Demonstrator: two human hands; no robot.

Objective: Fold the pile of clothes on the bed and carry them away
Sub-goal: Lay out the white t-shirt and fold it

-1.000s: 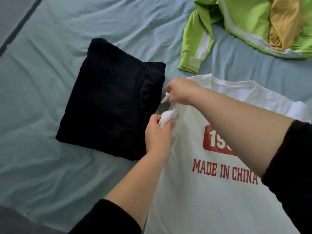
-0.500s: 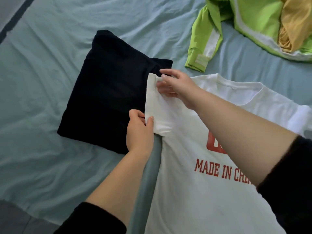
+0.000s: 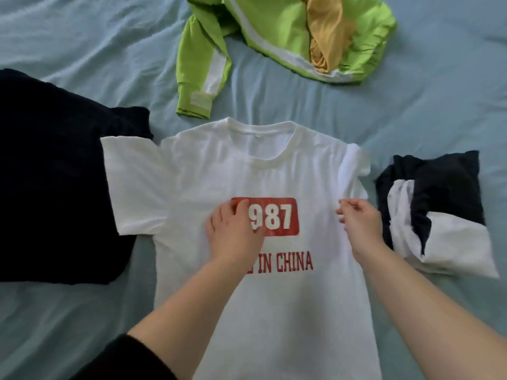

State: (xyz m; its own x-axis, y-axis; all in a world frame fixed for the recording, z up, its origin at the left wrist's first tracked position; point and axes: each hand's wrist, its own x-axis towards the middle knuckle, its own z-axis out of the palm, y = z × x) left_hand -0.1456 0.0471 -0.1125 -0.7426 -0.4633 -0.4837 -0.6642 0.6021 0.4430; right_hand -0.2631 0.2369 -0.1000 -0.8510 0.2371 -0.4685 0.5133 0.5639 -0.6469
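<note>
Now your white T-shirt lies flat and face up on the bed, collar away from you and hem toward you, so its long axis runs straight out from your body. Your left hand rests palm down on the chest print, fingers spread and grasping nothing, pressing the cloth flat. Your right hand hovers at the shirt's right edge with the fingers loosely curled and nothing pinched between them; it looks ready to take hold but has not closed on the cloth. The right sleeve is bunched just beyond that hand, so the right hand is the nearer one for smoothing or folding that side. The left sleeve lies spread flat with its outer part over the folded black garment beside it, well out from your left hand. The likely next move is a lengthwise fold, bringing one side in across the middle, and it turns on that axis: keep the fold line parallel to the side seams. A folded black and white piece sits just right of the shirt, and the green jacket, still unfolded, waits beyond the collar with a yellow garment on it.
</note>
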